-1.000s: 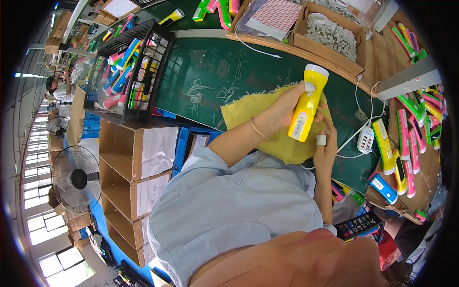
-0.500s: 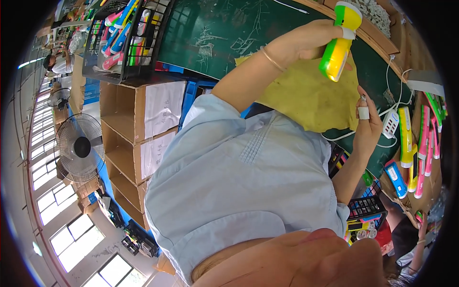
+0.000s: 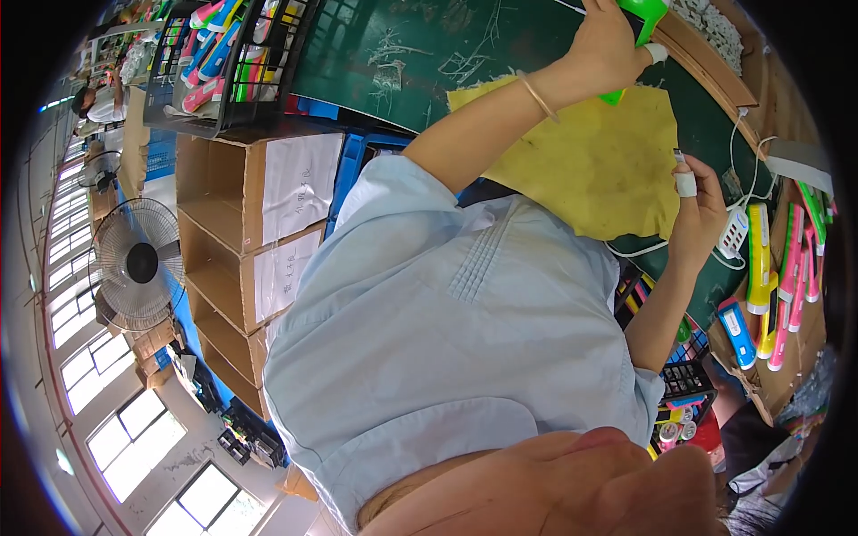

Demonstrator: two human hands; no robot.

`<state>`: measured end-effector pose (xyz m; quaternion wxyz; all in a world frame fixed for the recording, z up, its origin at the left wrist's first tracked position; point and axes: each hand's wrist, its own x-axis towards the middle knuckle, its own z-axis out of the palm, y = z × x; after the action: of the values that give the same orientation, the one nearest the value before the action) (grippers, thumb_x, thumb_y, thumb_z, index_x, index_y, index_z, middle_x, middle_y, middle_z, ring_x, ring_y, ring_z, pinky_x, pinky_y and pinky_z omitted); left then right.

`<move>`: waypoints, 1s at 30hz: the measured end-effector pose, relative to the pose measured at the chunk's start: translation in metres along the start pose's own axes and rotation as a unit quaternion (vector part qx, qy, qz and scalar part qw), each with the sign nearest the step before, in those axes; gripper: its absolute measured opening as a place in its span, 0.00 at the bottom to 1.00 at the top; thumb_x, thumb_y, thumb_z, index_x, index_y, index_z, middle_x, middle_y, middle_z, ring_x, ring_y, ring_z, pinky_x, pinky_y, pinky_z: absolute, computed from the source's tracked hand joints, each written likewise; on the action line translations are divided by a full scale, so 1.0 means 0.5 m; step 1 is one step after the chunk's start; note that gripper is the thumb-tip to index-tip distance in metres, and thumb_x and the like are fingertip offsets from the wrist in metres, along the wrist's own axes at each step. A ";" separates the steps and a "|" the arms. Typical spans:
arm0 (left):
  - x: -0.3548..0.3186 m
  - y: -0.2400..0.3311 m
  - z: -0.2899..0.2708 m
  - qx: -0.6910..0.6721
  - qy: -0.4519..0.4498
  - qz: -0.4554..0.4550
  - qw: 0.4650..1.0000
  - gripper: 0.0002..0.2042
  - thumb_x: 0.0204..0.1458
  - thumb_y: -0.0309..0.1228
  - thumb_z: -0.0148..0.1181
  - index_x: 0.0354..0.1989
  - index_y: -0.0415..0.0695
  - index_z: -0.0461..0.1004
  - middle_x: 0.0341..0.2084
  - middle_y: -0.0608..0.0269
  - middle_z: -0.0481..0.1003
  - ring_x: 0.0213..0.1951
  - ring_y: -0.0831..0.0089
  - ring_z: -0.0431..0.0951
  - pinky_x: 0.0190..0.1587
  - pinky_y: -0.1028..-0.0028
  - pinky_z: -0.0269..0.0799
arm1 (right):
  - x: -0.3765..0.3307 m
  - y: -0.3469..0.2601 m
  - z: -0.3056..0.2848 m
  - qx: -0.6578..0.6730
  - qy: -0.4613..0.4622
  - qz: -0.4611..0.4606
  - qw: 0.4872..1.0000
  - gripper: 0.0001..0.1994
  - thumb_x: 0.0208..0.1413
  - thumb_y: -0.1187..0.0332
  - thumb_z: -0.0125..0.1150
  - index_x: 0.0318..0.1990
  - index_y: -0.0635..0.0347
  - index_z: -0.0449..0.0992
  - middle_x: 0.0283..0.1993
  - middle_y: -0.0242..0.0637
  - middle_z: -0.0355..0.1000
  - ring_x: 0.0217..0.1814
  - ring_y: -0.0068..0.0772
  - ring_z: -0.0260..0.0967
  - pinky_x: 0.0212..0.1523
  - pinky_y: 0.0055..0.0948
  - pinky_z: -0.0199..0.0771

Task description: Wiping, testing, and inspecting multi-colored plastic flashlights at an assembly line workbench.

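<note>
My left hand (image 3: 603, 58), a bracelet on its wrist and white tape on a finger, is closed around a green flashlight (image 3: 649, 12). The flashlight is cut off by the top edge of the view and partly covered by my fingers. Under that forearm a stained yellow cloth (image 3: 590, 170) lies on the green tabletop (image 3: 357, 54). Beside the cloth's right edge is my right hand (image 3: 699, 201), fingers bent, with white tape on one. A small silvery thing shows at its fingertips, too small to name.
A black basket (image 3: 255, 76) of colourful flashlights stands at left, above cardboard compartments (image 3: 214, 192). At right are a white power strip (image 3: 733, 232) with cords and flashlights on cardboard (image 3: 791, 375). A wooden ledge (image 3: 715, 76) borders the table. Fan (image 3: 141, 263) and another person (image 3: 107, 105) are farther left.
My left hand has moved up and turned, carrying the flashlight partly out of view. The fingers of my right hand have bent more, beside the cloth.
</note>
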<state>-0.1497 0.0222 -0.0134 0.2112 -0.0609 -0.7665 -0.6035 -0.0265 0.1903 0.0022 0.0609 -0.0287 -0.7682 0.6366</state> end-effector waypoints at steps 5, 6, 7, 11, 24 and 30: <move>-0.011 0.035 -0.037 -0.457 -0.296 -0.316 0.777 0.16 0.54 0.34 0.49 0.45 0.33 0.63 0.38 0.50 0.71 0.39 0.65 0.73 0.40 0.66 0.72 | 0.026 -0.039 0.011 -0.135 -0.016 -0.130 0.982 0.07 0.49 0.77 0.56 0.37 0.64 0.72 0.32 0.32 0.70 0.35 0.17 0.66 0.38 0.16 0.65; -0.021 0.049 -0.039 -0.456 -0.303 -0.318 0.774 0.16 0.54 0.34 0.49 0.45 0.33 0.63 0.38 0.50 0.71 0.39 0.65 0.73 0.40 0.66 0.72 | 0.030 -0.053 0.018 -0.182 -0.029 -0.161 0.970 0.09 0.45 0.81 0.54 0.36 0.63 0.72 0.31 0.36 0.69 0.35 0.26 0.68 0.36 0.21 0.67; -0.033 0.066 -0.040 -0.426 -0.284 -0.338 0.790 0.17 0.53 0.35 0.50 0.45 0.33 0.64 0.36 0.52 0.71 0.38 0.66 0.73 0.38 0.68 0.72 | 0.033 -0.063 0.024 -0.182 -0.021 -0.158 0.970 0.09 0.45 0.81 0.54 0.36 0.63 0.72 0.31 0.36 0.69 0.35 0.26 0.68 0.36 0.21 0.67; -0.055 0.098 -0.023 -0.277 -0.211 -0.281 0.894 0.18 0.51 0.38 0.55 0.42 0.35 0.65 0.30 0.58 0.70 0.31 0.74 0.72 0.33 0.72 0.70 | 0.051 -0.079 0.038 -0.352 -0.020 -0.337 0.873 0.14 0.35 0.85 0.50 0.33 0.63 0.71 0.31 0.41 0.66 0.35 0.43 0.64 0.36 0.34 0.66; -0.041 0.113 -0.031 -0.417 -0.233 -0.132 0.869 0.21 0.53 0.48 0.47 0.41 0.40 0.64 0.27 0.56 0.72 0.27 0.70 0.74 0.29 0.72 0.73 | 0.016 -0.130 0.008 -0.107 -0.197 -0.163 0.961 0.12 0.40 0.76 0.62 0.36 0.63 0.71 0.28 0.34 0.63 0.29 0.25 0.62 0.30 0.22 0.62; -0.079 0.108 -0.027 -0.622 -0.179 -0.362 0.670 0.28 0.50 0.59 0.41 0.40 0.44 0.63 0.25 0.61 0.67 0.28 0.69 0.67 0.30 0.70 0.67 | -0.026 -0.086 0.014 -0.220 -0.199 -0.525 0.797 0.14 0.30 0.77 0.60 0.31 0.63 0.72 0.27 0.33 0.61 0.27 0.29 0.60 0.24 0.27 0.59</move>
<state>-0.0919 0.0299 0.0221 -0.2523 -0.0024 -0.1983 -0.9471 -0.0132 0.1739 0.0427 0.2241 0.4940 -0.7798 0.3125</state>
